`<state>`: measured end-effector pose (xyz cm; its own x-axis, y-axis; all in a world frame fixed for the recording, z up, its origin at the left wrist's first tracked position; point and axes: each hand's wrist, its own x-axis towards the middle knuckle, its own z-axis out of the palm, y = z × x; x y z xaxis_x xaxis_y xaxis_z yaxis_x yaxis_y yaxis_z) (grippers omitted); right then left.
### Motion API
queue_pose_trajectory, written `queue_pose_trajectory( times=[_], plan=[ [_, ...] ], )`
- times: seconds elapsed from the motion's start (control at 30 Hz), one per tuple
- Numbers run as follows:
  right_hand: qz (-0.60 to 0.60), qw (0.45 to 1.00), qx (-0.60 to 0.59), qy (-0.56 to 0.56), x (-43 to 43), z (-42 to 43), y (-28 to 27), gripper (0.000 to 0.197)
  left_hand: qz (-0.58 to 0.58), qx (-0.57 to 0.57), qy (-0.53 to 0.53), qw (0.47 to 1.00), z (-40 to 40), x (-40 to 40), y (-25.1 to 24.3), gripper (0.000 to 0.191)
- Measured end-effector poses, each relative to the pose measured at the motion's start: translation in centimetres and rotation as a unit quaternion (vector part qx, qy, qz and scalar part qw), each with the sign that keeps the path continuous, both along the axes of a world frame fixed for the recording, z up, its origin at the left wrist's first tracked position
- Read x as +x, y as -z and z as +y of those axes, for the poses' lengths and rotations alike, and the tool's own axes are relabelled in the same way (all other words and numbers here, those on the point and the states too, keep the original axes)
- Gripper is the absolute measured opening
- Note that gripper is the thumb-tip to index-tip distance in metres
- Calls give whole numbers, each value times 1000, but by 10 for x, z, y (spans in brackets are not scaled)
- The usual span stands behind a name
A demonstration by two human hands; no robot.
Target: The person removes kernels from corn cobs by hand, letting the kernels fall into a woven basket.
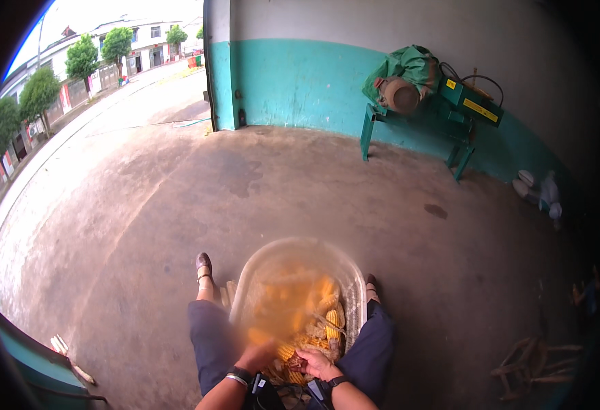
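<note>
A pale, oval plastic basket (pixel 354 264) stands between my legs. Yellow ears of corn (pixel 333 324) fill it, some with dry husks on them. A smudge on the lens blurs much of the basket's middle and left side. Over its near end, my left hand (pixel 258 355) is closed about the left side of one ear of corn (pixel 286 352); its fingertips are blurred. The thumb and fingers of my right hand (pixel 316 363) pinch the reddish right end of that same ear. Black devices (pixel 320 390) with straps sit at both wrists.
A green machine on legs (pixel 477 105), partly under green sheeting (pixel 413 66), stands by the far wall. Pale bare cobs (pixel 60 344) lie on the concrete floor (pixel 300 205) at left. White bags (pixel 548 192) and a wooden frame (pixel 530 366) are at right. A street opens at upper left.
</note>
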<state>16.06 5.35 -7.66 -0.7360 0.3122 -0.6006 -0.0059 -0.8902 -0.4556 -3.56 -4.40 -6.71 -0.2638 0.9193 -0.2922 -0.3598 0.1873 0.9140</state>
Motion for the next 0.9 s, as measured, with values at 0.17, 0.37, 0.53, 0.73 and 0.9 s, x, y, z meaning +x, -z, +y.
queue_pose_trajectory(
  times=[0.17,0.37,0.53,0.73,0.9],
  plan=[
    [22,1000,0,15,11,-3,-17,22,-123,-64,16,990,2,17,-55,13],
    [38,999,12,4,10,-1,-18,25,-97,-29,-6,995,8,6,7,16],
    [14,1000,27,8,8,-3,-1,16,-130,-110,-24,985,1,5,-18,17],
    [-19,999,31,26,9,-2,9,10,-115,-106,-41,987,3,11,-32,17],
    [-92,994,64,8,9,-1,-1,6,-116,-122,-40,985,3,11,-34,17]
  ],
)
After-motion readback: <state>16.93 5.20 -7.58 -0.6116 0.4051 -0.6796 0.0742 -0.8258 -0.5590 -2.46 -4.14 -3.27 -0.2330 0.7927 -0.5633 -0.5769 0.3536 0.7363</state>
